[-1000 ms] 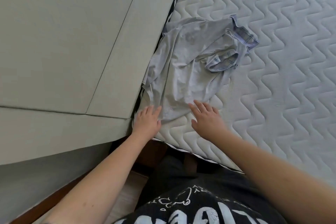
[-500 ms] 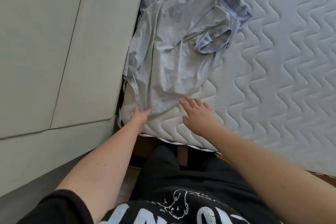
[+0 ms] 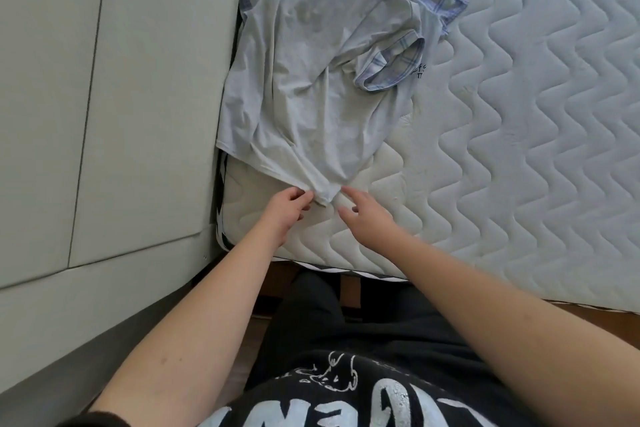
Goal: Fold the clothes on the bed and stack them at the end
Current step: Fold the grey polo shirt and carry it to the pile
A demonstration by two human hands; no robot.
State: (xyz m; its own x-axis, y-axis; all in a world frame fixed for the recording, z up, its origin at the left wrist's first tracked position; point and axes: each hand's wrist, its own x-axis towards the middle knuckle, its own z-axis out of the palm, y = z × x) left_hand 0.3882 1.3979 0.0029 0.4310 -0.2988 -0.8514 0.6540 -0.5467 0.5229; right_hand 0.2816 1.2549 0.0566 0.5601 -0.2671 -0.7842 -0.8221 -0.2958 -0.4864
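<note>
Left hand (image 3: 285,210) moved onto shirt (image 3: 311,87) hem, grip pinching it | right hand (image 3: 367,215) spread wide beside; mattress (image 3: 519,149) bare rightward

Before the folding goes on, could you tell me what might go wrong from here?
The left hand pinches only the hem corner of the crumpled grey T-shirt, while the right hand is open beside it; a one-sided pull may bunch it further. The shirt's left edge lies along the gap beside the mattress and could slip in.
</note>
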